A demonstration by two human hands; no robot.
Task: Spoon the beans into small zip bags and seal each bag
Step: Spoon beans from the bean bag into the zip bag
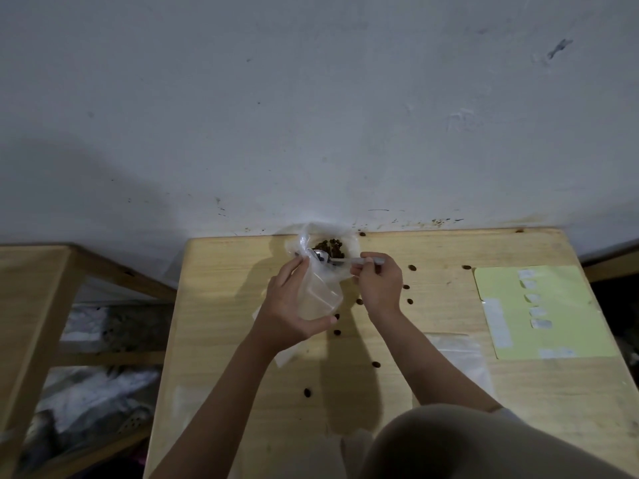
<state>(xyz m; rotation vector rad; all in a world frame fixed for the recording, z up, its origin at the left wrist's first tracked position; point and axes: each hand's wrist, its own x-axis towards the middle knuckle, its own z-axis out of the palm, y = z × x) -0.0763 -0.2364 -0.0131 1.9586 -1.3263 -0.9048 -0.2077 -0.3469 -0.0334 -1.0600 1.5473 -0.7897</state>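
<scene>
Your left hand (294, 305) holds a small clear zip bag (320, 295), thumb under its lower end, fingers up along its left side, mouth pointed toward the far edge of the table (242, 340). Your right hand (378, 281) pinches the handle of a metal spoon (332, 259); the bowl sits at the lip of the big clear bag of beans (330, 248), which stands at the far edge, approx. mid-width, right against the wall (311, 115). Can't tell if the spoon carries beans — the bowl is blurred.

Loose beans (411, 268) are scattered on the table: several just right of your right hand, a couple near the zip bag's lower end, one more toward the near edge at (307, 393) and another at (376, 365). One lies on the far edge beside the big bag.

A flat clear bag (460, 357) lies on the table under your right forearm, toward the right side. A pale yellow sheet (539, 312) w/ small white labels covers the right edge area. Another flat clear bag (193, 399) lies near the left edge.

Open wood — mostly the left half of the table, btw. your left arm and the left edge. A wooden frame (45, 305) stands apart off the left edge, w/ clutter below it.
</scene>
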